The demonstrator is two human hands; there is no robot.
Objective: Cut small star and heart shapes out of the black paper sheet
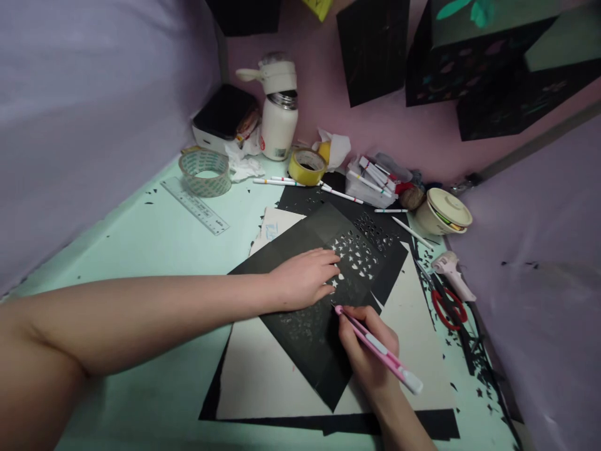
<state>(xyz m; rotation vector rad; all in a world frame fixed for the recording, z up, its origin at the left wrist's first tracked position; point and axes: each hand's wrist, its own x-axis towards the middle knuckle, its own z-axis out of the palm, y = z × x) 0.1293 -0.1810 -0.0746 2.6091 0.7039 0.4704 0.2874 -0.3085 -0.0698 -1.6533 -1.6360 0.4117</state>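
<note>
My left hand (305,279) lies flat on a sheet of black paper (291,257), fingers spread a little, fingertips beside a patch of cut-out hearts and stars. In my right hand (370,351) is a slim pink and white craft knife (380,351), closed between thumb and fingers. Its tip meets the black paper just below my left fingertips. Faint drawn outlines show on the lower part of that paper. Beneath it lie a pale board (267,376) and another black sheet (300,199).
A clear ruler (195,205), tape rolls (307,167) and a white bottle (279,122) stand at the back left. Along the right are a lidded bowl (441,216), a glue gun (453,275), red-handled scissors (449,309) and black paper scraps. Black boxes (373,50) hang above.
</note>
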